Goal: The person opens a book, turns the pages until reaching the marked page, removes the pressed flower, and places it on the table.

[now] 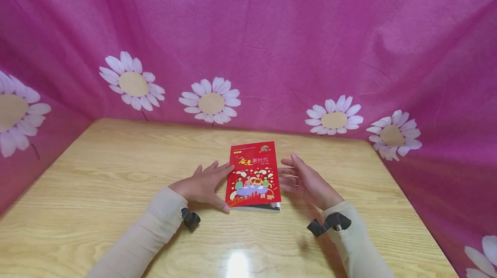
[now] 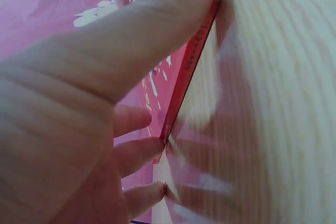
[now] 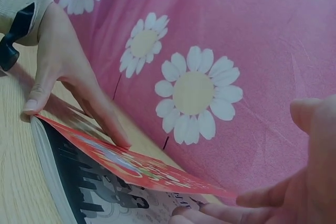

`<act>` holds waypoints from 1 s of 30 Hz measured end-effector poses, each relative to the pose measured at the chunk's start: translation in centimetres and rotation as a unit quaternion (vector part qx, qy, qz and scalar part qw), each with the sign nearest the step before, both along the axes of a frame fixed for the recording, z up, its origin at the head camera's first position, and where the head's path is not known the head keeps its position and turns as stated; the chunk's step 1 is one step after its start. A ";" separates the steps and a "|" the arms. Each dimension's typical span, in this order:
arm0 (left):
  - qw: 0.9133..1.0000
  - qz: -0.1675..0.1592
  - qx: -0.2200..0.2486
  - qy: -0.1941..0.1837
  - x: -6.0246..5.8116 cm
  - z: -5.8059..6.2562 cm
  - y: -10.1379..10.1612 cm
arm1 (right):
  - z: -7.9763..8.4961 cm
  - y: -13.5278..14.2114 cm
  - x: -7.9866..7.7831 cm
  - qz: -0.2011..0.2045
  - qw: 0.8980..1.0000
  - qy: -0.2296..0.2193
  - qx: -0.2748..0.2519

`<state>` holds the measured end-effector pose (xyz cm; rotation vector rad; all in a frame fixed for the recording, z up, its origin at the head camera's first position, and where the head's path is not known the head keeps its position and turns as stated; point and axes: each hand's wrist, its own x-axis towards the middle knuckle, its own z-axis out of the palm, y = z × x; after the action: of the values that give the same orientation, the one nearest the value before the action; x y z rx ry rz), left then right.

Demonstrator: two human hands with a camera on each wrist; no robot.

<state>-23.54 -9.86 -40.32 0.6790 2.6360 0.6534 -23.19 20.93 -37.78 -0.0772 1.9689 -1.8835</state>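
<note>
A thin red book (image 1: 254, 161) with a printed cover of figures round a table lies on the wooden table. Its front cover (image 3: 157, 174) is raised slightly along the right side, and a dark printed page (image 3: 105, 190) shows beneath. My left hand (image 1: 203, 184) is spread along the spine, thumb at the near left corner and a fingertip at the left edge of the cover. Beside the right edge is my right hand (image 1: 312, 183), thumb apart and fingers extended toward the lifted cover. In the right wrist view its fingertips are at the cover's edge; exact contact is unclear.
The light wooden table (image 1: 116, 161) spreads out on both sides of the book. A pink curtain (image 1: 272, 54) with white daisies hangs behind and at the sides. Each sleeved wrist carries a black strap mount (image 1: 330, 224).
</note>
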 end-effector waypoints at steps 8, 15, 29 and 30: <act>1.000 0.004 -0.007 0.015 0.1 -0.2 0.4 | 0.0 0.0 0.0 0.003 1.000 -0.001 0.003; 1.000 -0.003 -0.017 0.024 0.1 0.1 0.5 | 0.1 -0.2 0.1 0.006 1.000 -0.003 0.003; 0.999 -0.006 -0.022 0.022 0.0 -0.2 0.1 | -0.1 -0.1 -0.1 0.036 0.996 -0.012 -0.081; 0.999 -0.006 -0.022 0.022 0.0 -0.2 0.0 | -0.2 -0.2 -0.1 0.040 0.995 -0.008 -0.088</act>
<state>-23.57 -9.85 -40.54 0.7040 2.6764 0.5807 -23.24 20.78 -37.95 -0.1876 1.7571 -1.9949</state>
